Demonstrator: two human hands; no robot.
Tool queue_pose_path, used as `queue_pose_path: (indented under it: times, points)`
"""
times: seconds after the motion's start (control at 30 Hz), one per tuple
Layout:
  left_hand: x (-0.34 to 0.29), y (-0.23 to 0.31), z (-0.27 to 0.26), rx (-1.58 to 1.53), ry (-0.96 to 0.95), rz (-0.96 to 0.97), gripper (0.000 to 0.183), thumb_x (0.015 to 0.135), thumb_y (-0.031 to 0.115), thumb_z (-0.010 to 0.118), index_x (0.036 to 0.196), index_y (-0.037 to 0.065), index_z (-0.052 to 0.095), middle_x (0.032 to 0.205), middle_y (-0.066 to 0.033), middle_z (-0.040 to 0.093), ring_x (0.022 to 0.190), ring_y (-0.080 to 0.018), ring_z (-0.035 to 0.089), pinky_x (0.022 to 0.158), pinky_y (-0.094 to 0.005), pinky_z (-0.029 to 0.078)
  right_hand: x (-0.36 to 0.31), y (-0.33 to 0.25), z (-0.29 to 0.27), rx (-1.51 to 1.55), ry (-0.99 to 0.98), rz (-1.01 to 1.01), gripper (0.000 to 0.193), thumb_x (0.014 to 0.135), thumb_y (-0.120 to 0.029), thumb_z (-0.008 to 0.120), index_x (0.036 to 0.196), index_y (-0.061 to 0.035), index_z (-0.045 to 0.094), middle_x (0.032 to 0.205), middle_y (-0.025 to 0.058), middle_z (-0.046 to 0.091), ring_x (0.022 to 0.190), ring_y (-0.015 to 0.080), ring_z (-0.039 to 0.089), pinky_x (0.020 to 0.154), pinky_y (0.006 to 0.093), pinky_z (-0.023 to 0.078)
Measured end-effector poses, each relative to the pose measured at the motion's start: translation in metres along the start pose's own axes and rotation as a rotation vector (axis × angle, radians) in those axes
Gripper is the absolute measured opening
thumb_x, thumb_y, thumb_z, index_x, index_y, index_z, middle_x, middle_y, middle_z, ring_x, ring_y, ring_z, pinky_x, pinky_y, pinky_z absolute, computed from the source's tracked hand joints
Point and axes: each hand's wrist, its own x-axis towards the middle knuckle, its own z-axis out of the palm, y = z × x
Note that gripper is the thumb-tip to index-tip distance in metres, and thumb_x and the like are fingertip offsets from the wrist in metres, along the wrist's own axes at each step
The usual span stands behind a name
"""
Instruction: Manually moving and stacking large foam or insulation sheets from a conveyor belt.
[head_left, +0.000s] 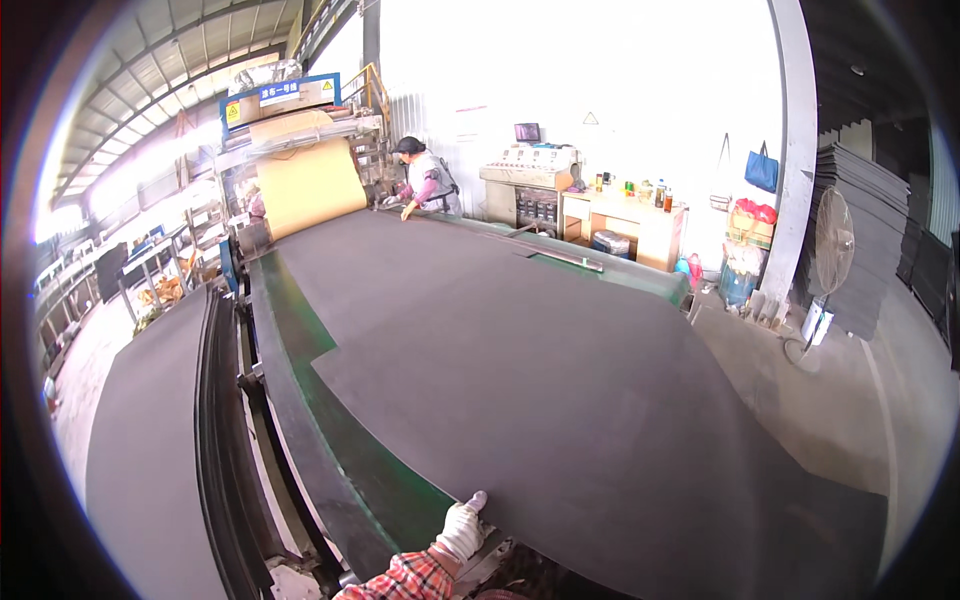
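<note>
A large dark grey sheet (540,380) lies along the green conveyor belt (375,470) and sags past its near right side. My left hand (460,530), in a white glove below a red plaid sleeve, grips the sheet's near left edge. Its thumb rests on top, while the other fingers are mostly hidden beneath. My right hand is out of view. Beyond, another dark sheet runs up to a machine (280,105) with a yellow web (312,190) coming down over it.
A co-worker (430,180) leans over the far right side of the belt. Behind stand a control console (528,170) and a wooden desk (655,235). At right are a fan (835,240) and stacked sheets (865,210). Black rails (215,450) and grey sheeting (140,430) lie left.
</note>
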Motion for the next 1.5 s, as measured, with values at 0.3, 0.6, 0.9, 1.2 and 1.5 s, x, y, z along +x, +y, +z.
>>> queue_pose_path:
  times: [0.3, 0.6, 0.9, 1.2, 1.5]
  points:
    - [0.102, 0.056, -0.027, 0.002, 0.224, 0.035, 0.017, 0.083, 0.021, 0.057, 0.095, 0.01, 0.056, 0.088, -0.003, 0.062, 0.078, -0.0187, 0.06, 0.064, -0.0355, 0.051, 0.002, 0.004, 0.014, -0.422, -0.074, -0.017, 0.022, 0.083, -0.015, 0.057, 0.1, 0.0001, 0.056, 0.089, 0.01, 0.06, 0.078, 0.019, 0.057, 0.071, 0.0335, 0.05]
    - [0.101, 0.077, -0.01, 0.237, 0.246, 0.183, 0.042, 0.076, 0.037, 0.063, 0.102, 0.004, 0.056, 0.089, -0.0041, 0.059, 0.07, -0.0171, 0.053, 0.062, -0.0332, 0.044, -0.048, 0.116, 0.064, -1.47, -1.045, -1.004, 0.049, 0.069, 0.006, 0.041, 0.114, -0.0084, 0.056, 0.084, 0.0014, 0.067, 0.037, 0.0207, 0.037, 0.043, 0.0344, 0.029]
    - [-0.04, 0.017, 0.058, 0.049, -0.158, -0.164, 0.013, 0.08, 0.021, 0.062, 0.083, 0.009, 0.058, 0.069, 0.0013, 0.055, 0.055, -0.0077, 0.05, 0.052, -0.02, 0.042, -0.01, 0.196, 0.016, -1.737, -1.605, -0.546, 0.055, 0.075, 0.006, 0.043, 0.126, -0.0116, 0.042, 0.11, 0.0139, 0.055, 0.074, 0.0313, 0.058, 0.065, 0.0352, 0.049]
    - [0.081, 0.068, -0.034, 0.013, 0.284, 0.171, 0.007, 0.074, 0.005, 0.061, 0.079, 0.006, 0.056, 0.068, -0.005, 0.054, 0.059, -0.0173, 0.053, 0.058, -0.0301, 0.052, -0.007, 0.094, -0.103, -0.115, 0.268, 0.551, 0.058, 0.076, -0.051, 0.059, 0.112, -0.0061, 0.05, 0.106, 0.0078, 0.056, 0.092, 0.0237, 0.052, 0.082, 0.0345, 0.046]
    - [0.074, 0.052, -0.001, 0.805, 0.226, 1.075, 0.049, 0.083, 0.005, 0.053, 0.128, 0.002, 0.034, 0.111, -0.0116, 0.05, 0.094, -0.0177, 0.051, 0.086, -0.0292, 0.041, -0.014, 0.151, -0.081, -0.78, -0.441, 0.547, 0.029, 0.087, -0.028, 0.05, 0.101, -0.0018, 0.052, 0.116, 0.0218, 0.05, 0.112, 0.0338, 0.044, 0.096, 0.0455, 0.035]
